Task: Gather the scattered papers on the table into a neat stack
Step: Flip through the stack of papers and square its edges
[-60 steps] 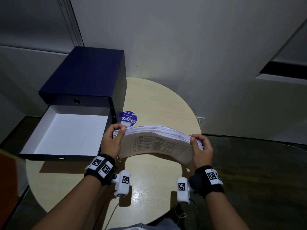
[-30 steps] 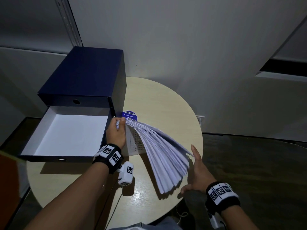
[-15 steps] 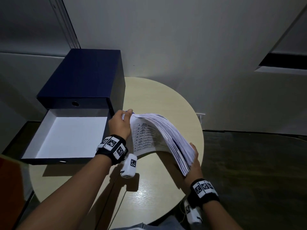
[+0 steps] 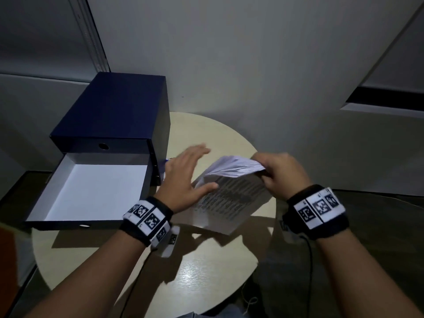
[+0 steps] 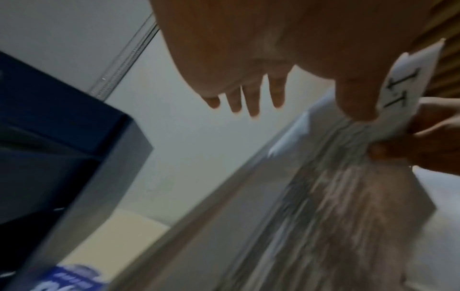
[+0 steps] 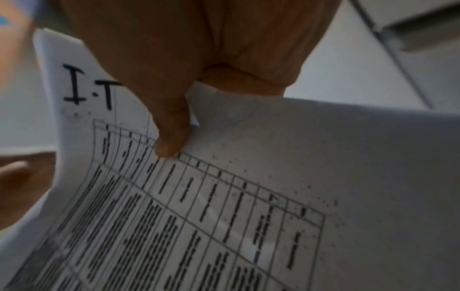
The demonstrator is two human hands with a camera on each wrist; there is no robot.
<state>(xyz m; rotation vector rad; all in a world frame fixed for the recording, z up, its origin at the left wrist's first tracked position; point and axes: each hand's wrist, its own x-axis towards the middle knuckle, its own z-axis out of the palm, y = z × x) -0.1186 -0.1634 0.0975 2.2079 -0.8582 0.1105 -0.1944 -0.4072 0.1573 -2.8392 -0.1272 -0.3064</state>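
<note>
A thick stack of printed papers (image 4: 231,200) hangs tilted above the round table, its sheets fanned at the top. My right hand (image 4: 273,171) grips the stack's upper right corner; in the right wrist view its thumb (image 6: 169,128) presses on the top sheet (image 6: 248,216), which bears a table and "I.T". My left hand (image 4: 192,171) is flat with straight fingers beside the stack's left edge, and its thumb touches that edge. The left wrist view shows the straight fingers (image 5: 248,98) and the blurred stack (image 5: 323,216).
A navy box (image 4: 114,111) stands at the table's back left, its white-lined drawer (image 4: 91,191) pulled out toward me. A blue label (image 5: 67,279) lies by the box. The beige table (image 4: 206,283) ends close behind at a grey wall.
My left hand has let go of the stack's left end and flattened out. My right hand has come up from below and taken the top corner; the stack now hangs from it.
</note>
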